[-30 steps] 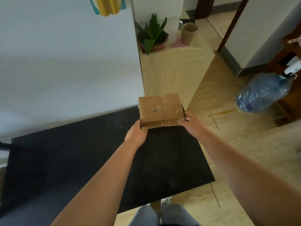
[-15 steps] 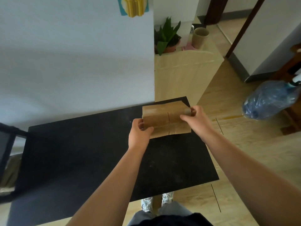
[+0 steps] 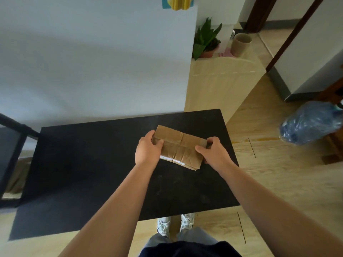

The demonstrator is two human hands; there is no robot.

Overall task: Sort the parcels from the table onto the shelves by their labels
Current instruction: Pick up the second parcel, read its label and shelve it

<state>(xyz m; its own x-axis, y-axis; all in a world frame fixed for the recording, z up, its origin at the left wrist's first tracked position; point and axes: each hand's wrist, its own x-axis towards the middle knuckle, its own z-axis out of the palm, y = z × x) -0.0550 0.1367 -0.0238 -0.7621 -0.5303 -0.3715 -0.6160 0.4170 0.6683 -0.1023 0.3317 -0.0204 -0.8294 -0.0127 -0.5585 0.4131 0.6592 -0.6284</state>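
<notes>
The person stood at the near edge of a black table (image 3: 92,173), both bare arms reaching forward; the left hand (image 3: 147,150) gripped the left end of a brown cardboard parcel (image 3: 181,146), thumb laid over its top face, and the right hand (image 3: 213,154) gripped the right end, fingers curled round the side; the parcel was taped along its seams and tilted, its far edge raised, with a strip of white label (image 3: 172,160) showing along the near lower edge; whether it touched the tabletop I could not tell; it sat toward two o'clock on the table; a potted plant (image 3: 206,39) and a tan cup (image 3: 241,44) stood on a pale wooden cabinet (image 3: 219,84) at one o'clock; a blue water jug (image 3: 311,122) lay at three o'clock on the wooden floor (image 3: 278,182); white trainers (image 3: 175,224) showed below the near edge.
</notes>
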